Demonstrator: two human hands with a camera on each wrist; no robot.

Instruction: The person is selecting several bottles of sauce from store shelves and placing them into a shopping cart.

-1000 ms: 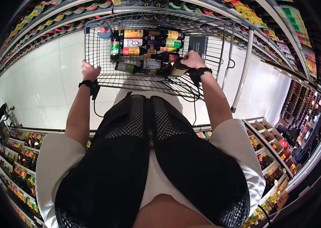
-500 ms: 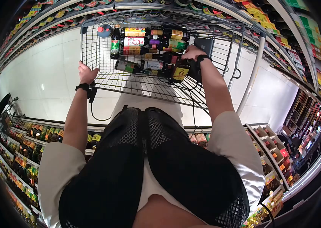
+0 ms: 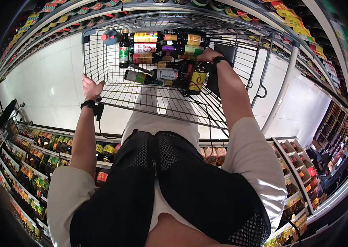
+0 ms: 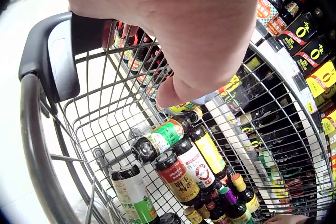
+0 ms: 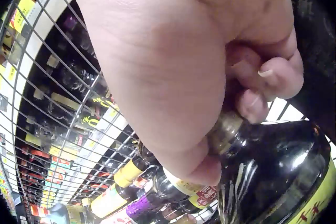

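Two grips worked at a silver wire shopping cart (image 3: 100, 61) in a shop aisle. The right grip (image 3: 208, 55), the person's right hand, was clenched from above round the capped neck of a dark glass bottle with a yellow label (image 3: 197, 79). This bottle hung inside the cart basket at its right side, just beside a stack of sauce bottles lying on their sides (image 3: 157, 45). Its long axis stood near upright, the neck pointing up into the palm and the base toward the cart floor. Whether the base touched the wire could not be told. The left grip (image 3: 91, 87), the left hand, held the cart's near rim beside a grey plastic corner guard (image 4: 47, 66). A white tiled floor (image 3: 46, 82) lay beneath, and stocked shelves (image 3: 30, 164) flanked the aisle.
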